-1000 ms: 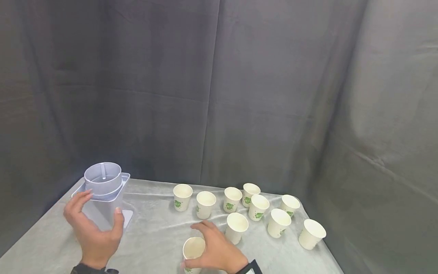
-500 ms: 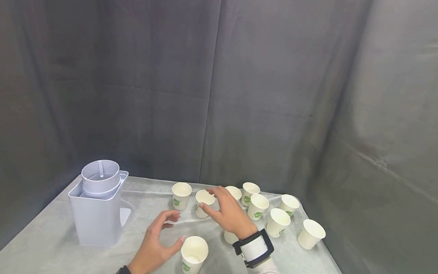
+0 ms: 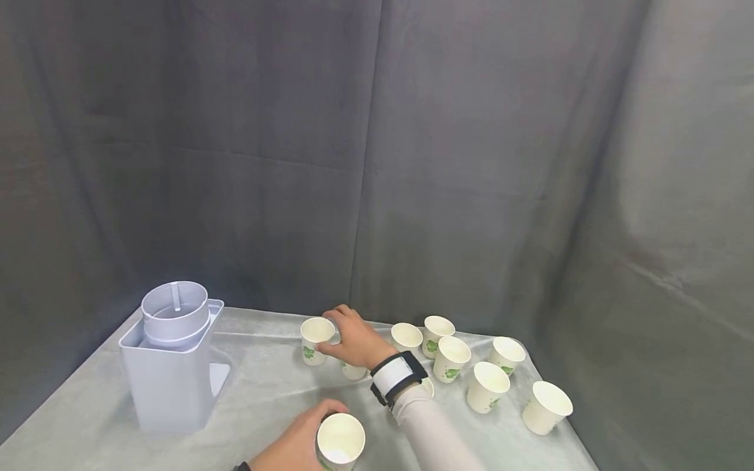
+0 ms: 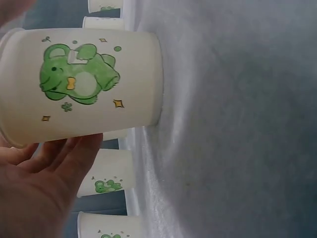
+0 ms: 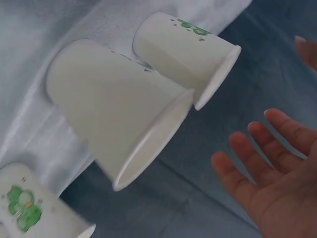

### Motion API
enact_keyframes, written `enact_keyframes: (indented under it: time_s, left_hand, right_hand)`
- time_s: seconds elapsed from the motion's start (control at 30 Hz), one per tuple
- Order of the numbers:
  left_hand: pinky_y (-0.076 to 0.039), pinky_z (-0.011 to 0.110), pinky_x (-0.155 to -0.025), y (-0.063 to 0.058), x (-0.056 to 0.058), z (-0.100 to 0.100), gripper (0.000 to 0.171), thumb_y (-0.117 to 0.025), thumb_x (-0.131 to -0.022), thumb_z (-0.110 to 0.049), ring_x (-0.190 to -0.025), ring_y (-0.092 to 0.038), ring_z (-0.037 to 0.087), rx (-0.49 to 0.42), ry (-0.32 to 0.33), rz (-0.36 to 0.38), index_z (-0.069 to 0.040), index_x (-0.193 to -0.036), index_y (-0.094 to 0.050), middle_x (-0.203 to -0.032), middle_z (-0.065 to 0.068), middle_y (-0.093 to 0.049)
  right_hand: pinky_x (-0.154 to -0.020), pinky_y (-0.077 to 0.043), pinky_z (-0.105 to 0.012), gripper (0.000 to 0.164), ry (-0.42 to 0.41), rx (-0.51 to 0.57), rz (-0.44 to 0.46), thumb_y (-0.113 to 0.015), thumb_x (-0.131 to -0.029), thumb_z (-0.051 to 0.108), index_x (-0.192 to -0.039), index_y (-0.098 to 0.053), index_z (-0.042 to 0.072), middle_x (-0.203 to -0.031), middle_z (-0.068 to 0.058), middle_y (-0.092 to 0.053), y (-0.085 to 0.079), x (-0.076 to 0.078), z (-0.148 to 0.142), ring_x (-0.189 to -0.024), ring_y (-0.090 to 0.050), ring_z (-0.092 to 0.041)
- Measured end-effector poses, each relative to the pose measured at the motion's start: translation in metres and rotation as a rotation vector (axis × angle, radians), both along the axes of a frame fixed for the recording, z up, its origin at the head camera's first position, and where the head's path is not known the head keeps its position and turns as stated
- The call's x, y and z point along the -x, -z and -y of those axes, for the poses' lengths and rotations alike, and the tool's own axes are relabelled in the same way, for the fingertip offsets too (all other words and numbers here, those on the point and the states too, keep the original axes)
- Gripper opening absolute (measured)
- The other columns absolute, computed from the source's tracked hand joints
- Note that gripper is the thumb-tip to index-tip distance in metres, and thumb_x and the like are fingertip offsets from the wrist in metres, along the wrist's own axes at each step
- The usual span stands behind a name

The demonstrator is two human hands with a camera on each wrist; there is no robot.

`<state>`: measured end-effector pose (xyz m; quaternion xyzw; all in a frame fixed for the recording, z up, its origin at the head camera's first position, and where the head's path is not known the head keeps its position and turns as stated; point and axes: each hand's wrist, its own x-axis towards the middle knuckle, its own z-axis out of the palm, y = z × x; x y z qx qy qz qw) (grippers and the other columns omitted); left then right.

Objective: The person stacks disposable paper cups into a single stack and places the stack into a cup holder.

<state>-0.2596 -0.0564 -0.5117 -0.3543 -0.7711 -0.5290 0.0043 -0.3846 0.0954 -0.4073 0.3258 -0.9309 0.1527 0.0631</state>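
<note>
1. The far cup (image 3: 311,340) stands upright near the far edge of the worktop (image 3: 259,379), leftmost of the cups there, its long axis vertical and its mouth up.
2. The right hand (image 3: 356,340) is by far the nearer: the far cup lies just to the left of its palm. Its grip is wide and holds nothing; in the right wrist view, thumb and fingers stand well apart, clear of the cups. That sideways offset, with the upright axis, seems to be what a grasp here would turn on.
3. A half-hidden cup (image 3: 353,371) stands just right of the far cup, partly covered by the right hand, so room on that side looks tight.
4. The near cup (image 3: 341,441) stands upright toward the worktop's near edge; the left hand (image 3: 297,441) holds it from the left, grip curled round its wall.
5. The lilac container (image 3: 167,396) stands by the left edge; the remaining cups (image 3: 450,366) spread toward the far right corner.
</note>
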Motion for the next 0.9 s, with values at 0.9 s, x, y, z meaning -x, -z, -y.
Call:
enact_keyframes:
  time_s: [0.9]
  left_hand:
    - [-0.052, 0.022, -0.081, 0.018, 0.023, -0.014, 0.044, -0.085, -0.075, -0.006, -0.096, -0.059, -0.005, -0.028, 0.122, 0.141, 0.002, -0.112, -0.062, -0.107, 0.000, -0.071]
  right_hand:
    - [-0.089, -0.054, -0.029, 0.061, 0.070, -0.171, 0.013, -0.087, -0.079, 0.026, -0.132, -0.062, 0.005, -0.117, -0.010, -0.065, 0.040, 0.039, 0.029, -0.105, -0.064, -0.025]
